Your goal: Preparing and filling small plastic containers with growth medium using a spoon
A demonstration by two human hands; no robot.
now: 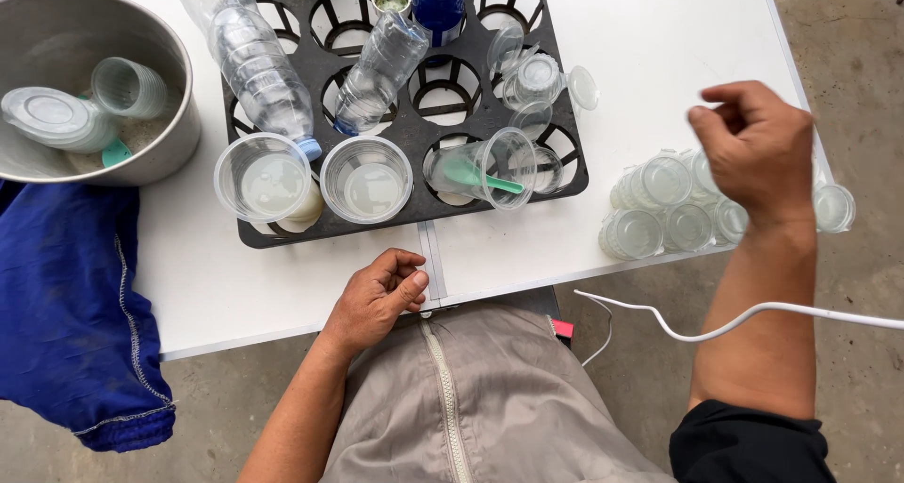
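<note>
Clear plastic lids [670, 205] lie heaped on the table [640, 50] just under the loosely curled, empty right hand [753, 144], while the fisted left hand [379, 297] rests empty near the black cup tray [414, 130].

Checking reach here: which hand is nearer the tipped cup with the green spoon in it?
Left. The left hand rests at the table edge just below the tipped cup; the right hand hovers farther off, over the clear lids.

Clear glossy plastic cups [365, 178], matt black plastic tray [414, 144]; brushed metal bowl [169, 125], blue cloth [66, 323]
</note>
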